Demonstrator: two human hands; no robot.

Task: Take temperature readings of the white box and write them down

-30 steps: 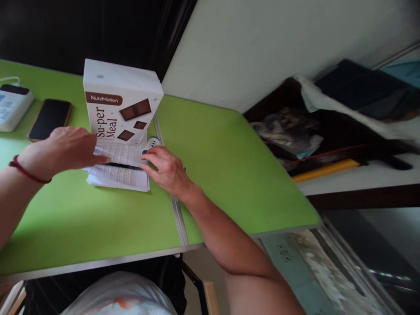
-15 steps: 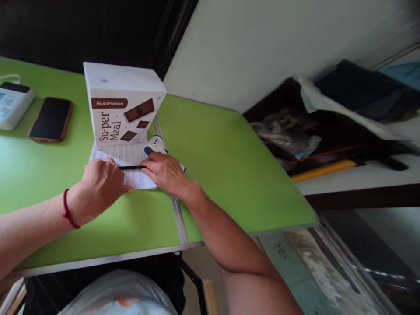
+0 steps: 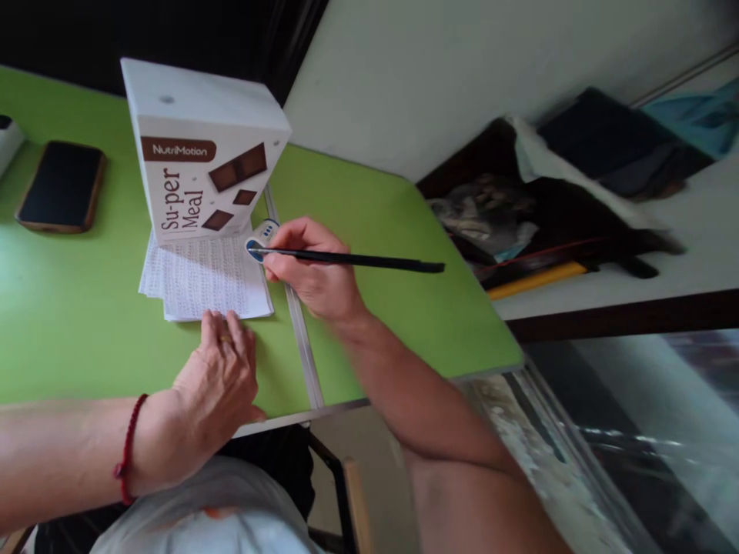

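Note:
My right hand (image 3: 315, 265) is closed around a slim black pen (image 3: 386, 261), whose silvery tip points left over the papers. The pen's long dark end sticks out to the right, past the hand. Printed sheets (image 3: 208, 281), covered in small rows of characters, lie slightly fanned in front of a box. My left hand (image 3: 222, 369) rests with fingers stretched out on their near edge, a red cord bracelet round its wrist. A small white and blue object (image 3: 269, 229) lies beside the sheets, partly hidden by my right hand.
A white NutriMotion box (image 3: 196, 165) stands upright at the back of the green table (image 3: 416, 323). To the left lie a dark phone (image 3: 62, 185) and a white device (image 3: 8, 142), cut off by the frame. Cluttered shelving (image 3: 519, 223) is on the right.
My left hand has left the pen and moved down to the sheets' near edge, its fingers now extended. My right hand has lifted the pen and holds it in a writing grip. The view shifted.

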